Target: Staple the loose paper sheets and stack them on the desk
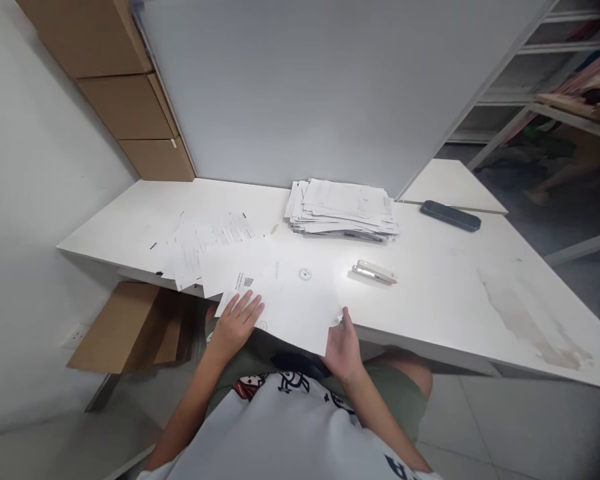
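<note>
A white sheet of paper (290, 300) with a small printed code lies at the near edge of the white table (430, 300). My left hand (237, 323) rests flat on its left corner, fingers spread. My right hand (343, 347) pinches the sheet's right corner at the table edge. More loose printed sheets (205, 250) lie fanned out to the left of it. A white stapler (374, 272) sits just right of the sheet, untouched.
A thick stack of papers (343, 208) lies at the back against a grey partition. A dark phone (450, 215) rests at the far right. Cardboard boxes (130, 100) stand stacked at the left wall, and a flattened box (125, 327) sits under the table.
</note>
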`<state>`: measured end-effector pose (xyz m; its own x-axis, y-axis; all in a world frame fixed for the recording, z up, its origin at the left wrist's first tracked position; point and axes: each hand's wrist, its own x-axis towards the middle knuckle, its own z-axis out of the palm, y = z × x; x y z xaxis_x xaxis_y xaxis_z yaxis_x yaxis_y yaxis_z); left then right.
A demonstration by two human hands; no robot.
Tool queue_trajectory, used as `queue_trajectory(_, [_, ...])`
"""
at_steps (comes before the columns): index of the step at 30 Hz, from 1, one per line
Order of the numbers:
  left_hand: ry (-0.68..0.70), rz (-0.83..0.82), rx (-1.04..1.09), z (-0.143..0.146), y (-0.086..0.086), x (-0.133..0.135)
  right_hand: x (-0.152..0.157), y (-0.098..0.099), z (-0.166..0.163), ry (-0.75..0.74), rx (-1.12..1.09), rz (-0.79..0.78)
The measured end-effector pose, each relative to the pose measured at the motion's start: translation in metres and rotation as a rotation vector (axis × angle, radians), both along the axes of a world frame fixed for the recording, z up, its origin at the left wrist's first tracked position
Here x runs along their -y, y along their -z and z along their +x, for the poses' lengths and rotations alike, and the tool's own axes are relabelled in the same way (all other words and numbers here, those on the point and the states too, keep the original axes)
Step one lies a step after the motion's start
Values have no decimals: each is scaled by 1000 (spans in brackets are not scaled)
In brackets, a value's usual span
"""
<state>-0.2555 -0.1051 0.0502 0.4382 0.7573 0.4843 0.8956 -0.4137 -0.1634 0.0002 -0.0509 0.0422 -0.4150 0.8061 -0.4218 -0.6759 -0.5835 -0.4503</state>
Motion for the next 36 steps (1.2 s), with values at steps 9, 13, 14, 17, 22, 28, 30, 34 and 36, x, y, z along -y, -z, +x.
queue_trajectory(9, [-145, -367, 122, 37, 11, -27, -17, -12, 7, -56, 157, -85])
queue_trajectory(13, [-220, -377, 181, 45, 13, -36, -21, -13, 20, -187, 193, 15])
queue_trajectory(14, [-242, -364, 202, 45, 14, -37, -20, -11, 22, -180, 216, 44])
queue_trajectory(17, [-292, -290, 269, 46, 20, -39, -18, -3, 23, -78, 269, 111])
queue_trajectory(22, [-315, -176, 354, 47, 32, -41, -19, 10, 11, 3, 328, 96])
queue_trajectory(28, [-377, -112, 477, 40, 40, -46, -12, 19, 2, 49, 295, 105])
queue_trajectory(30, [-385, -95, 459, 39, 41, -48, -6, 21, 0, 34, 316, 116])
queue_trajectory(34, [-332, -96, 360, 34, 42, -50, 1, 23, 1, -18, 330, 131])
queue_trajectory(36, [-257, -133, 299, 29, 42, -50, 0, 21, 8, -11, 262, 159])
